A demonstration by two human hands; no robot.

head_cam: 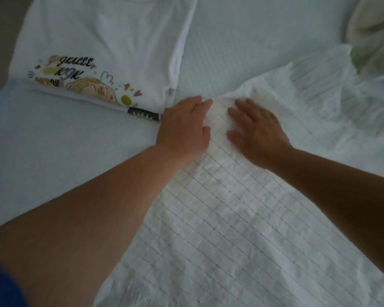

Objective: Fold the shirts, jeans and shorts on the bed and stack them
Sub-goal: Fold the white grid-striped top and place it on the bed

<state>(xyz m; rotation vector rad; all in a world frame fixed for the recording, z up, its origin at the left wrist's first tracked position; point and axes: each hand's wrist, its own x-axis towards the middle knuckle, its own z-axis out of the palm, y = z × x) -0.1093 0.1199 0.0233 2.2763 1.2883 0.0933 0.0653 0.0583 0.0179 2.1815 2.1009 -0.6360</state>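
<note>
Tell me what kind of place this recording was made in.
Probably a bedroom. Both hands press a crinkled white shirt with thin dark stripes flat on a pale blue textured bed sheet; a folded white T-shirt with a colourful cartoon print lies beside it.

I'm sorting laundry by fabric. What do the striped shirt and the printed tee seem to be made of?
Striped shirt: probably a thin woven cotton or linen, matte; it shows fine crinkles. Printed tee: likely a soft cotton knit, matte; it lies smooth, with a colourful print.
</note>
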